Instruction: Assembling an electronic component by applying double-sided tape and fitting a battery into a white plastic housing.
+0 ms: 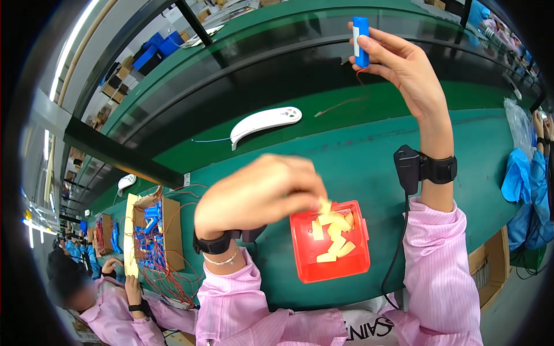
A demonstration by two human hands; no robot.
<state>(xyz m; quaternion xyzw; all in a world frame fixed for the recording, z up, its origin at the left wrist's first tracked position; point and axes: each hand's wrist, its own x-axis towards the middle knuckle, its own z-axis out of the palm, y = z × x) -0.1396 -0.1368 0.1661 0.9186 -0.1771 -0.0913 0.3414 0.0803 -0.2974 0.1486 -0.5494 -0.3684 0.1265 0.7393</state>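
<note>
My right hand (412, 66) is raised at the upper right, its thumb and fingers closed round a blue cylindrical battery pack (363, 51). The pack has a white label on its side, and a thin red wire hangs from its lower end. My left hand (259, 190), smeared by motion, is above a red plastic box (299, 256). Between its thumb and fingertips shows a small pale yellow piece (325, 206). Several similar flat yellow pieces (335, 232) lie loose inside the box.
White curved casings (265, 123) lie along the green line beyond the table. At left, a cardboard box (173, 230) holds blue battery packs with trailing red wires; a co-worker (109, 305) sits beside it. A clear plastic bag (517, 127) lies at the right edge.
</note>
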